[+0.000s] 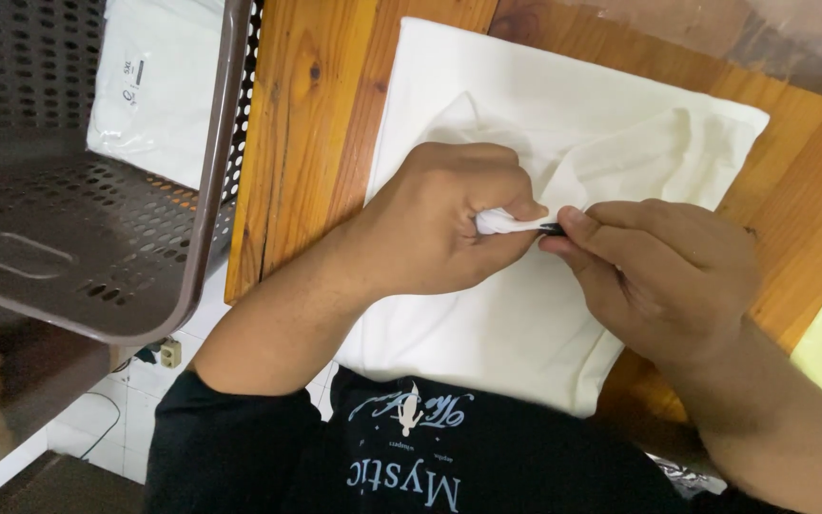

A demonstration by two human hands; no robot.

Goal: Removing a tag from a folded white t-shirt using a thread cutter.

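The left hand was closed in a fist on a bunched fold of the white garment, which lay on the wooden table. The right hand pinched a small dark piece at that fold, fingertips meeting. A brown perforated basket stood left, holding a white packaged garment.

Garment packing workroom: folded white garment on wooden table; perforated brown crate of bagged clothing

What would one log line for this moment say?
left hand: pinching white garment | right hand: gripping small dark item | surface: wooden table
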